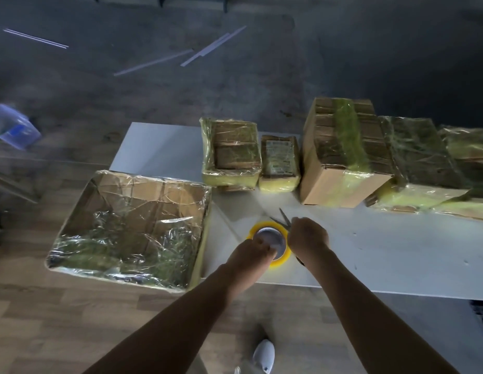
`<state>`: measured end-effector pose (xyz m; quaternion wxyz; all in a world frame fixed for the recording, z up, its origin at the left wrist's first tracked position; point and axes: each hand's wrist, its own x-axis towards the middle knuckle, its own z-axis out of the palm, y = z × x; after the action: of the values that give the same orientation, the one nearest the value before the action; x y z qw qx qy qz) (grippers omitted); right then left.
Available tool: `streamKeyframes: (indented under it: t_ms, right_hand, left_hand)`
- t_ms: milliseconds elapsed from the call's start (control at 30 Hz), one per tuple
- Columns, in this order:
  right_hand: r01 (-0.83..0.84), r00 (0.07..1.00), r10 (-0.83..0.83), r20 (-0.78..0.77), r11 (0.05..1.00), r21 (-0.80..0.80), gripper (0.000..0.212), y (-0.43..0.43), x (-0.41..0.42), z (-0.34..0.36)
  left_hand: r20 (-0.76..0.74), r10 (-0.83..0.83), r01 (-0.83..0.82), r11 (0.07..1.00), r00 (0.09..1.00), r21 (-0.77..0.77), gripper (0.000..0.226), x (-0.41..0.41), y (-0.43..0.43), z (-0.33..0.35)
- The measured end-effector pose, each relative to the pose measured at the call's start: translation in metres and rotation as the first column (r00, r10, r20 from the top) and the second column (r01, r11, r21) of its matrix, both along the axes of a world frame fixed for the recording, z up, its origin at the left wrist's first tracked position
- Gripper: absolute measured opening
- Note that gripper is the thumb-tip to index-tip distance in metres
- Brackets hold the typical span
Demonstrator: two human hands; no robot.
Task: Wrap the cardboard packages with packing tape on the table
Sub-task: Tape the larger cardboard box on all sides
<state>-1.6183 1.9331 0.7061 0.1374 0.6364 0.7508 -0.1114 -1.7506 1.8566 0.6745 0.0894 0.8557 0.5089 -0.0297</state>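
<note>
Holds tape roll point(264, 225) in left grip point(255, 252), fingers curled over its core; holds scissors point(284, 217) in right grip point(308, 236), blades parted, just beyond the roll. Sits on or just over worktop point(397, 252), cannot tell which, near front edge, between large flat package point(129, 225) at left and taped packages point(340, 152) in back row. Probably cutting or freeing the tape end. Next calls for finding a loose end, then pulling it onto a package not fully wrapped.

Packing workroom: taped cartons point(340, 157) on white table point(397, 252).
</note>
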Motion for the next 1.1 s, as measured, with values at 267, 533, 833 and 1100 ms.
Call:
streamKeyframes:
  t_ms: [267,533,833,1100]
  right_hand:
    - [-0.033,0.844,0.033,-0.535,0.999,0.01,0.033,0.002,-0.098,0.004]
    - [0.043,0.491,-0.371,-0.788,0.914,-0.404,0.065,-0.005,-0.164,-0.016]
    - [0.12,0.774,-0.25,-0.582,0.96,-0.254,0.064,-0.022,-0.185,-0.007]
    - [0.264,0.79,-0.387,-0.476,0.915,-0.305,0.057,-0.027,-0.19,0.017]
  left_hand:
    - [0.174,0.268,-0.31,0.899,0.948,0.309,0.01,-0.087,0.001,0.033]
    - [0.218,0.629,-0.655,0.752,0.746,0.071,0.038,-0.171,-0.014,0.034]
    - [0.23,0.503,-0.492,0.864,0.833,-0.107,0.066,-0.19,-0.033,0.025]
    - [0.453,0.555,-0.643,0.764,0.698,0.055,0.036,-0.274,-0.048,0.04]
